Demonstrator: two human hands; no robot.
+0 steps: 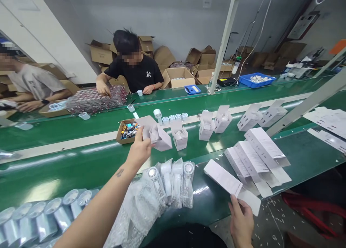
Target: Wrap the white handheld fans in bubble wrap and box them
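My left hand reaches out over the green belt and grips the near left side of an open white box. That box is tilted, its flap raised, with a plastic-wrapped item inside. Low at the right, my right hand pinches the end of another white carton by its loose flap, between thumb and fingers. More white cartons lie in a row just beyond it. Light-blue handheld devices in clear bags lie between my arms, and unwrapped light-blue devices stand at the lower left.
Several open filled boxes stand along the belt. A small cardboard tray of mixed parts sits beyond my left hand. Two co-workers work across the line. A slanted white post rises at the right; flat white sheets lie behind it.
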